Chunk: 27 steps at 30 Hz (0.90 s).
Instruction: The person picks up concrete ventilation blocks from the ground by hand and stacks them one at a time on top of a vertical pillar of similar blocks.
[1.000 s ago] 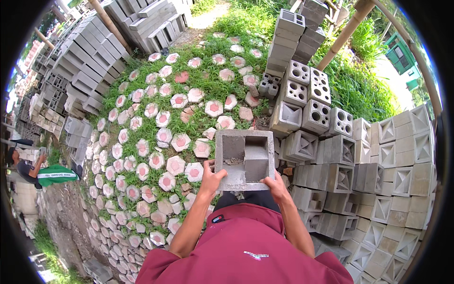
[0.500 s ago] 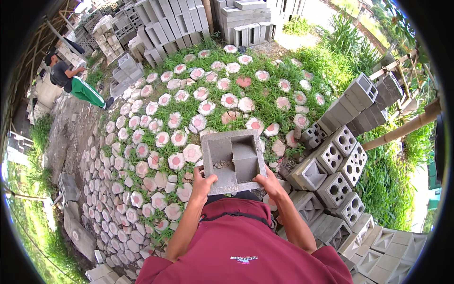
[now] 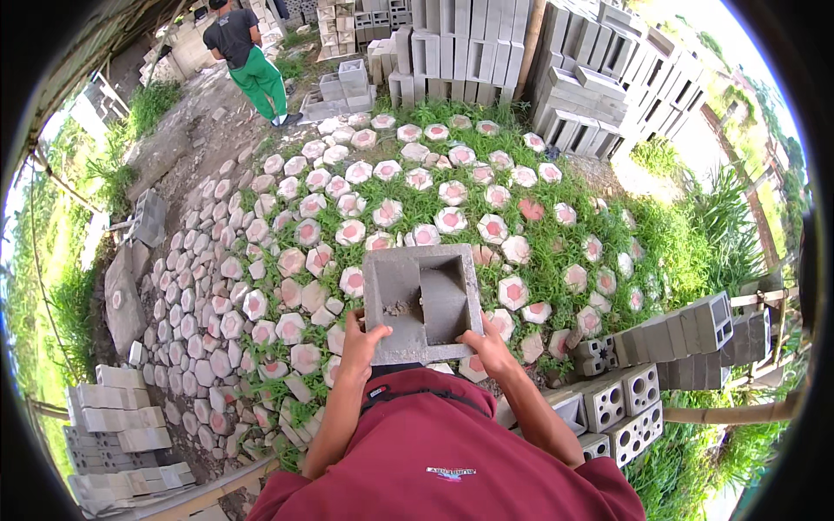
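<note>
Between my two hands I hold a square grey concrete block [image 3: 401, 353] in front of my waist. A curved inner piece splits its hollow face, and some crumbs of grit lie in the left part. My left hand [image 3: 358, 347] grips the near left corner, its thumb over the rim and its fingers out of sight beneath. At the near right corner my right hand [image 3: 488, 345] clasps the block the same way. Under it spreads ground set with hexagonal pavers [image 3: 452, 219], pale with reddish centres, and grass grows between them.
Vent blocks with round holes [image 3: 638, 434] are stacked close on my right, beside a leaning row of hollow blocks [image 3: 678, 330]. Tall block stacks [image 3: 469, 43] stand at the back. More blocks [image 3: 117, 408] sit at lower left. A person in green trousers [image 3: 261, 80] stands far left.
My view has swung left, so the pavers, stacks and person appear farther right. The person has turned their back toward me. Both my hands still hold the block.
</note>
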Tool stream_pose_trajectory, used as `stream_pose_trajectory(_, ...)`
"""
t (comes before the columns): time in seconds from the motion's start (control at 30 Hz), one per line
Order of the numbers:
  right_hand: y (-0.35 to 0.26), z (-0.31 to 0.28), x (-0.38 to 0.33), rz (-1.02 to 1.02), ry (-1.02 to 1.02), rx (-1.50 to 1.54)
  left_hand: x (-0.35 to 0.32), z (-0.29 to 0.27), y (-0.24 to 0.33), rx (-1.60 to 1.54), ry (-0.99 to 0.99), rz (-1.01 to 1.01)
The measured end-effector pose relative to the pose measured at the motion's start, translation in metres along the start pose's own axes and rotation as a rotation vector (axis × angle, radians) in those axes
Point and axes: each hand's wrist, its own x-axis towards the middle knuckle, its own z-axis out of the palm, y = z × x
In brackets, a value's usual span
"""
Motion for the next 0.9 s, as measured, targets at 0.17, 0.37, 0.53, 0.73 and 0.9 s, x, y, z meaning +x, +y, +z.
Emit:
stream_pose_trajectory(0.17, -0.034, 0.019, 0.045, 0.064, -0.052, -0.044, 0.029, -0.014, 0.019, 0.040, 0.064, -0.006)
stream_pose_trajectory(0.37, -0.048, 0.020, 0.124, 0.007, -0.058, -0.115, 0.097, -0.013, 0.042, -0.020, -0.063, 0.053)
stream_pose_trajectory(0.53, -0.076, 0.026, 0.187, 0.026, -0.042, -0.066, 0.176, -0.013, 0.052, -0.009, -0.056, 0.031)
stream_pose_trajectory(0.73, -0.103, 0.031, 0.253, 0.053, -0.003, -0.078, 0.253, -0.003, 0.077, -0.022, -0.037, -0.065)
stream_pose_trajectory(0.9, -0.126, 0.021, 0.326, 0.172, -0.049, -0.122, 0.309, 0.010, 0.080, 0.018, 0.046, -0.108)
